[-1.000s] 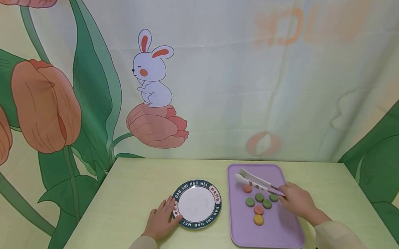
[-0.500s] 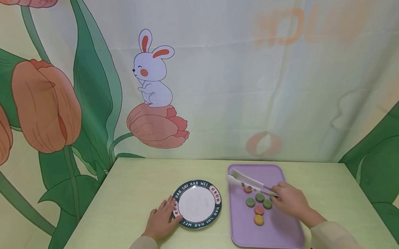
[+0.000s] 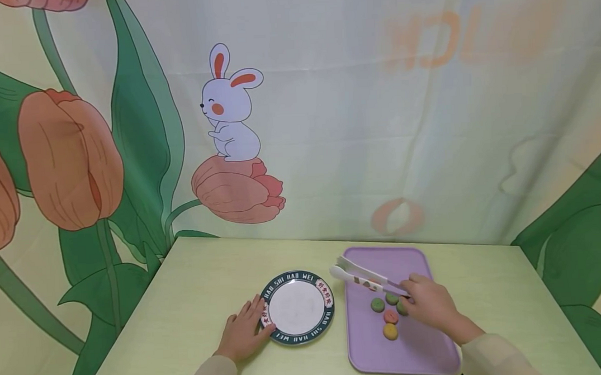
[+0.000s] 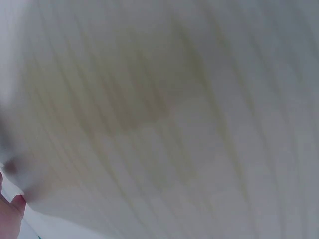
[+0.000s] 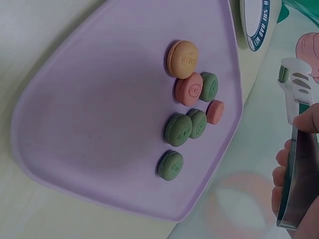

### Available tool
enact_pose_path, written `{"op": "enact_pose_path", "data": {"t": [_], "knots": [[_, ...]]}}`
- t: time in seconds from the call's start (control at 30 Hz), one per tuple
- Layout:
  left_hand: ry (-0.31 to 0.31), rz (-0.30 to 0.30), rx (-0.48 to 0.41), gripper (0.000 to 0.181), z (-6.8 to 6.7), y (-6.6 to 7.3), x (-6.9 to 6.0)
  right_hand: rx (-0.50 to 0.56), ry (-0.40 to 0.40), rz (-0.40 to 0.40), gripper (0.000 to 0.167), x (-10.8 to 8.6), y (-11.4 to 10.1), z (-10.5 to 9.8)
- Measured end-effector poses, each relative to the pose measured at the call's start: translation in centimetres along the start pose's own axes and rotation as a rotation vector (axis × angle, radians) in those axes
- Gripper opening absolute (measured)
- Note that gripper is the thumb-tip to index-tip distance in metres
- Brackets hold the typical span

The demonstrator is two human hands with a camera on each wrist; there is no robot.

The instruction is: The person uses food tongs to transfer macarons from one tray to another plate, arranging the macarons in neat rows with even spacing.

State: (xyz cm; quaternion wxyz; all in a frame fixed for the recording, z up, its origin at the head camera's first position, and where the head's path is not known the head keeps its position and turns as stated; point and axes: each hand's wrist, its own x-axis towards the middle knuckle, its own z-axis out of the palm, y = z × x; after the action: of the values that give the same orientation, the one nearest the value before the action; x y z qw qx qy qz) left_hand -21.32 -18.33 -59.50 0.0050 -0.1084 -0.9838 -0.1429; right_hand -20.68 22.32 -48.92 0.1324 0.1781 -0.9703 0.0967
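Note:
My left hand [image 3: 240,331] rests on the left rim of a round plate [image 3: 295,308] with a dark green lettered border, fingers extended. Pale cloth hides nearly all of the left wrist view, except part of the hand [image 4: 10,219]. With my right hand [image 3: 428,302] I grip white-tipped tongs [image 5: 299,169], held above the upper left edge of a purple tray [image 3: 388,357]. A green macaron [image 5: 283,73] sits between the tong tips in the right wrist view. Below on the tray lie a yellow macaron [image 5: 182,59], pink macarons [image 5: 189,89] and several green macarons [image 5: 178,130].
The pale table [image 3: 194,281] carries the plate, with the tray to its right across a narrow gap. Behind the table's back edge hangs a curtain [image 3: 324,153] printed with tulips and a rabbit.
My right hand has moved left with the tongs, whose tips went from over the tray to past its left edge, nearer the plate. The left hand and the plate stay in place.

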Motion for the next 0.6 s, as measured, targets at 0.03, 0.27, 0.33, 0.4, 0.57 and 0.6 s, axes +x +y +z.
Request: {"op": "enact_pose_path", "data": {"t": [0.03,0.27,0.33,0.4,0.57,0.6], "knots": [[0.001,0.0,0.001,0.075,0.0,0.0,0.0,0.0,0.002,-0.001,0.015,0.0,-0.1,0.0],[-0.001,0.0,0.0,0.076,0.1,-0.1,0.1,-0.003,0.019,-0.02,0.018,0.4,-1.0,0.2],[-0.003,0.001,-0.001,0.076,0.1,-0.1,0.1,0.0,0.026,-0.028,0.018,0.4,-1.3,0.2],[-0.006,0.003,0.0,0.076,0.1,-0.1,0.1,0.004,0.025,-0.031,0.018,0.5,-1.5,0.3],[-0.005,0.001,-0.006,0.074,-0.1,0.0,0.0,0.005,0.017,-0.036,0.016,0.7,-1.9,0.5],[-0.005,0.001,-0.008,0.074,-0.1,0.1,0.0,0.0,0.012,-0.034,0.016,0.7,-1.9,0.5]]}}
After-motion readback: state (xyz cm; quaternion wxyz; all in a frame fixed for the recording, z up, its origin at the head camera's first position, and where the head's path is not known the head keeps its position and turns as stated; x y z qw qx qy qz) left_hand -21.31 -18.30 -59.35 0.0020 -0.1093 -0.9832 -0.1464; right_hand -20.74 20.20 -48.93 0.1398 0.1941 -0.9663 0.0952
